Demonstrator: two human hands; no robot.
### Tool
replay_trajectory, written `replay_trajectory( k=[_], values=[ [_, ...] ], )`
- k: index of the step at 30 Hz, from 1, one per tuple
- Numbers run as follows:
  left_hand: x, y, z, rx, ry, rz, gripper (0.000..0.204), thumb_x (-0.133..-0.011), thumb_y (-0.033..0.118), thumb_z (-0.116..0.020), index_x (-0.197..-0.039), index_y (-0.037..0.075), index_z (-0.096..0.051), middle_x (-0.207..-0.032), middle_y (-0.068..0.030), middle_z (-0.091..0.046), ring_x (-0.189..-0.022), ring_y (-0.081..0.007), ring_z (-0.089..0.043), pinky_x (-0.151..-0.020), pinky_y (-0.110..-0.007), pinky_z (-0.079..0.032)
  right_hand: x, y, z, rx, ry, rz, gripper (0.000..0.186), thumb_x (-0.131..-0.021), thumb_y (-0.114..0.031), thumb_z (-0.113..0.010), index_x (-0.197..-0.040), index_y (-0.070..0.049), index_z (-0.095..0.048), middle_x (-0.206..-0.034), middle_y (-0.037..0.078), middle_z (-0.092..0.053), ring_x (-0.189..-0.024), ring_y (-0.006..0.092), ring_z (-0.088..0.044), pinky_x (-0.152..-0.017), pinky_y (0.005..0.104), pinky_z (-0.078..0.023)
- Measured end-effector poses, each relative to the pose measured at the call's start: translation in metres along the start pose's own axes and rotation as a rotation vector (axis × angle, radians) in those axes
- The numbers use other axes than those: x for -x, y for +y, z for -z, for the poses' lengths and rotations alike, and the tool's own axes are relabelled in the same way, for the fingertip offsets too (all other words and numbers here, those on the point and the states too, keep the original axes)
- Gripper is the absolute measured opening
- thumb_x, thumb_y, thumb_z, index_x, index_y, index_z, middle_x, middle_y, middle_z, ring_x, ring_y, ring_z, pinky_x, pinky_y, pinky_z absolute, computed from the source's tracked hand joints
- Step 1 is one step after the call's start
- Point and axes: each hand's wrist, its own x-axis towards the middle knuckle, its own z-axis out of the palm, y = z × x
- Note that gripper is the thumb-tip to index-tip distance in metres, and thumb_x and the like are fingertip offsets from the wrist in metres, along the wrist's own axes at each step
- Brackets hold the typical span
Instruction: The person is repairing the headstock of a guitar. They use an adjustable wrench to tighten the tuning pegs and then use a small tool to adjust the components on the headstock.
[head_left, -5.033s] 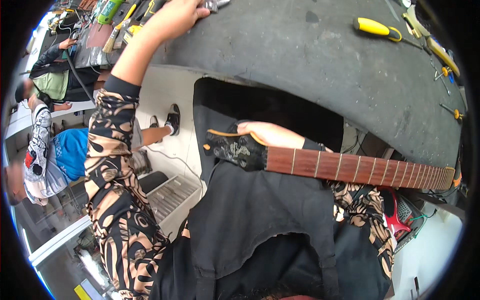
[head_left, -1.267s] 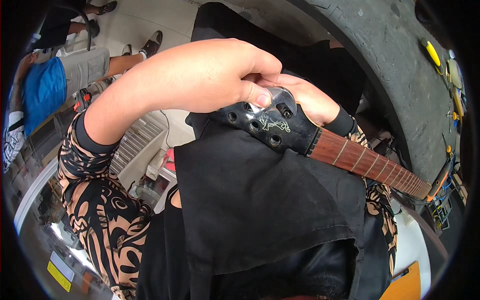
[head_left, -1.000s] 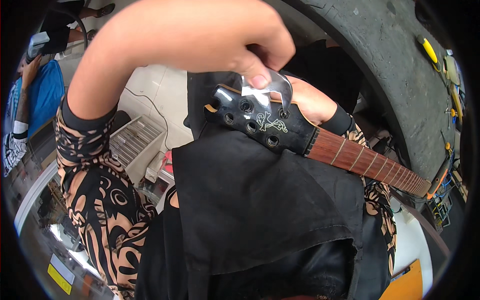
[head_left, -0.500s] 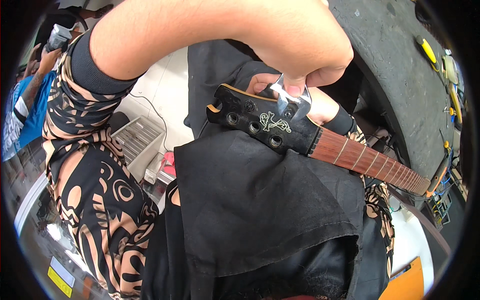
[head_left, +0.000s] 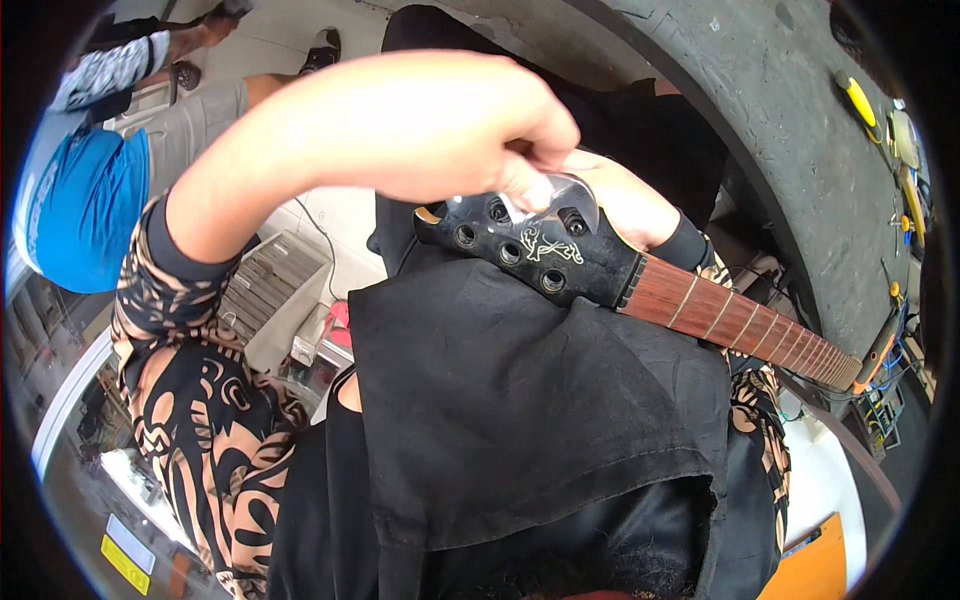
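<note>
A guitar neck lies across my lap, its black headstock toward the middle and its reddish fretboard running right. The headstock bears a pale inlay and several ringed tuner holes. My left hand reaches over from the left, closed on a shiny metal wrench. The wrench's open jaw sits around a tuner hole at the headstock's far edge. My right hand comes from the right behind the headstock and holds it; its fingers are hidden behind my left hand and the wrench.
A black cloth covers my lap under the neck. To the right curves a dark grey workbench with a yellow-handled tool and others along its edge. A grey crate stands on the floor at left. A person in blue is at far left.
My left hand has swung left with the wrench, turning it around the tuner hole. The neck and right forearm have stayed put. The person at far left has moved.
</note>
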Motion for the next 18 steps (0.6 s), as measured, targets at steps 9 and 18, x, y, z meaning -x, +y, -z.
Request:
replay_trajectory(
  k=[9, 18],
  values=[
    [0.015, -0.005, 0.025, 0.111, -0.041, -0.054, 0.027, -0.097, 0.020, -0.082, -0.103, -0.004, -0.072, -0.082, -0.0073, -0.070, -0.078, -0.0169, -0.066, -0.075, -0.035, -0.053, 0.002, -0.006, -0.025, 0.218, -0.006, 0.093, 0.042, -0.109, -0.019, -0.070, -0.144, 0.004, -0.065, -0.131, 0.009, -0.074, -0.113, 0.0147, -0.073, -0.098, 0.0309, -0.060],
    [-0.018, 0.068, 0.084, -0.255, -0.329, -0.136, 0.027, -0.103, 0.026, -0.073, -0.117, 0.005, -0.082, -0.100, -0.0146, -0.081, -0.103, -0.0316, -0.077, -0.093, -0.045, -0.059, -0.002, 0.007, 0.011, 0.356, -0.082, 0.132, 0.046, -0.104, -0.030, -0.079, -0.131, 0.004, -0.066, -0.120, 0.004, -0.070, -0.103, 0.0087, -0.066, -0.091, 0.0279, -0.056]
  ],
)
